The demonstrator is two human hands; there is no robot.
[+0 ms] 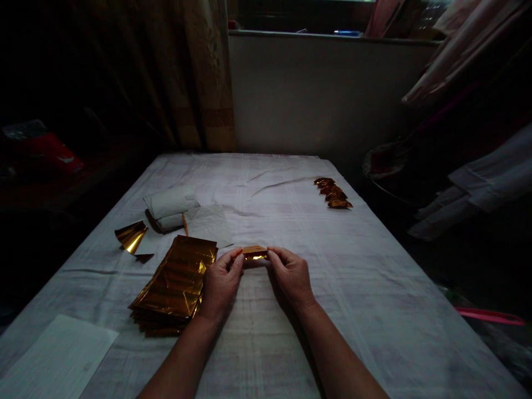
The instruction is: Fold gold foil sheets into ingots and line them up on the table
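Observation:
A small folded piece of gold foil paper is held level between my two hands, above the middle of the table. My left hand pinches its left end between thumb and fingers. At the right end, my right hand grips it the same way. Beside my left hand lies a thick stack of gold foil sheets, its edges uneven. Toward the far right edge, several folded gold foil pieces sit in a row.
A cloth-covered table spreads before me. Grey-white paper and a curled gold foil scrap lie at the left, with a white sheet at the near left. Clothes hang off the right side; a curtain hangs behind.

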